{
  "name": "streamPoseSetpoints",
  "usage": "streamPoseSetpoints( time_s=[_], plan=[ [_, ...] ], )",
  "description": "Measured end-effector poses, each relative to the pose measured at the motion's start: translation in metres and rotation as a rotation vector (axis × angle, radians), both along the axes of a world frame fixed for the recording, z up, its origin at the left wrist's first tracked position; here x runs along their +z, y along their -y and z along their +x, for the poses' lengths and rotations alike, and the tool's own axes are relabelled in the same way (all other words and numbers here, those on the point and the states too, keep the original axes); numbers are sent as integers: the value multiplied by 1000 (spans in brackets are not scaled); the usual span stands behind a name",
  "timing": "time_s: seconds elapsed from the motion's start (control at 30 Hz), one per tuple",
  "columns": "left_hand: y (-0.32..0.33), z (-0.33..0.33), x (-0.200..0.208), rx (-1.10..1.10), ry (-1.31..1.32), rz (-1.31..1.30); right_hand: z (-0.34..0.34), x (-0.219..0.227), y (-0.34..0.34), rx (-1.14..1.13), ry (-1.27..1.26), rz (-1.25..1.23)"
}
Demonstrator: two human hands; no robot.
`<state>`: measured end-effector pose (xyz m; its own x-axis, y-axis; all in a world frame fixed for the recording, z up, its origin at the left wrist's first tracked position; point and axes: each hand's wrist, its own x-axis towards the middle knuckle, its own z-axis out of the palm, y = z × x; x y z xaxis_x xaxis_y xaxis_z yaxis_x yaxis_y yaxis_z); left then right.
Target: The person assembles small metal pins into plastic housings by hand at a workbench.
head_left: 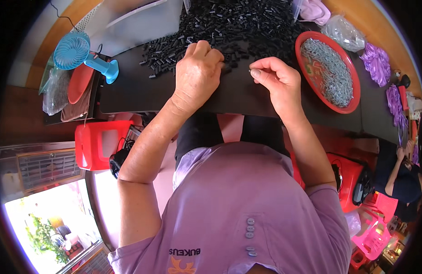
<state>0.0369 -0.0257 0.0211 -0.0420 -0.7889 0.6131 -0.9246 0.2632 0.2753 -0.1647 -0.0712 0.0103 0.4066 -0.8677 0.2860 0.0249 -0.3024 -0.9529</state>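
Note:
A wide heap of small black plastic pieces [238, 23], many of them short tubes, covers the far part of the dark table. My left hand [198, 73] is closed at the near edge of this heap, back of the hand up. Its fingers curl down, and what they hold is hidden. To its right, my right hand [280, 80] pinches thumb and forefinger together over bare tabletop. A tiny shiny tip shows at that pinch, too small to name. Beside this hand stands a red oval tray [355, 93] with many thin silvery metal pieces [332, 68].
A translucent bin [142, 27] stands at the far left, with a blue handheld fan [90, 57] before it. Clear plastic bags [342, 33] and purple bundles [376, 64] lie beyond the tray. Red stools [90, 146] flank me. Another person [398, 176] is at the far right.

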Motion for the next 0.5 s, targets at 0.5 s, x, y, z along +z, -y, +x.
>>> streamPoseSetpoints(
  time_s=[0.5],
  plan=[
    [-27,-31,8,-132,-1026,500,-2,2,-6,26,57,-36]
  ],
)
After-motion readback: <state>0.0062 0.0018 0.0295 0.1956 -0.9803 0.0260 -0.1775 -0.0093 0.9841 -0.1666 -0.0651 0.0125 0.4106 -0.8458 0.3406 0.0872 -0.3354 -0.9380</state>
